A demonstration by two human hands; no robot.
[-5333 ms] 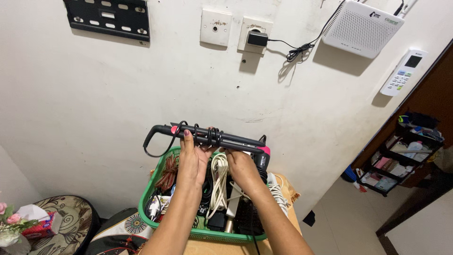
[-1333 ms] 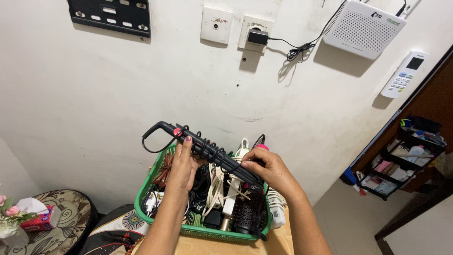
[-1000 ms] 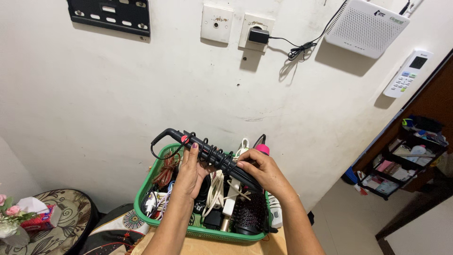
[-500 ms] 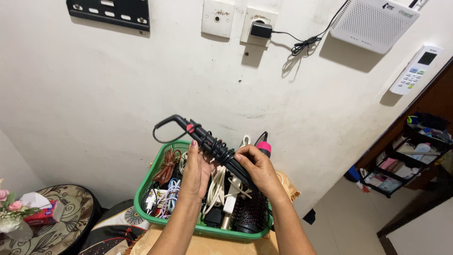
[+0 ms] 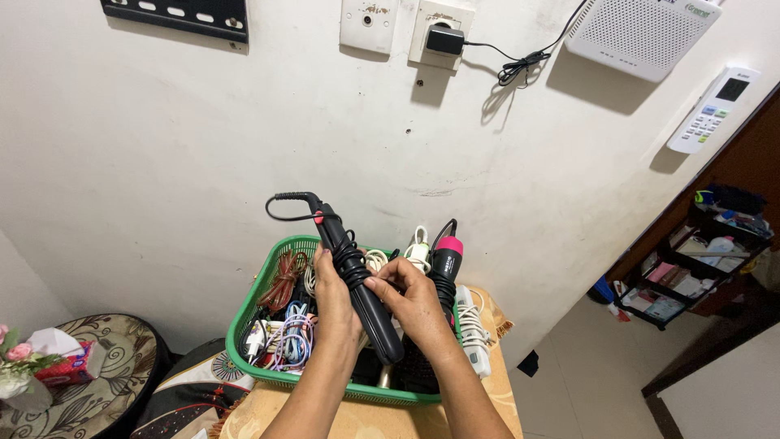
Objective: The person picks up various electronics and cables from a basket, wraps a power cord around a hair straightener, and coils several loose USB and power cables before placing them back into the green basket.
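Both hands hold a black hair straightener [image 5: 357, 284] with a pink spot near its cord end, its black cord wound around the body. My left hand [image 5: 333, 305] grips it from the left side. My right hand [image 5: 414, 301] pinches the wound cord at the middle. The straightener now stands nearly upright over a green plastic basket [image 5: 244, 321] full of cables. A black and pink hair brush tool [image 5: 445, 264] stands in the basket just right of my right hand.
White power strip [image 5: 471, 329] lies at the basket's right edge. The basket sits on a table with yellow cloth [image 5: 382, 419] against a white wall. Wall sockets with a black plug [image 5: 443, 36], a white router [image 5: 638, 28] and a remote [image 5: 713, 110] hang above. A round patterned stool [image 5: 106, 382] is at left.
The straightener has swung from lying sideways to nearly upright, its far end now down in the basket. Both hands shifted lower and closer together.
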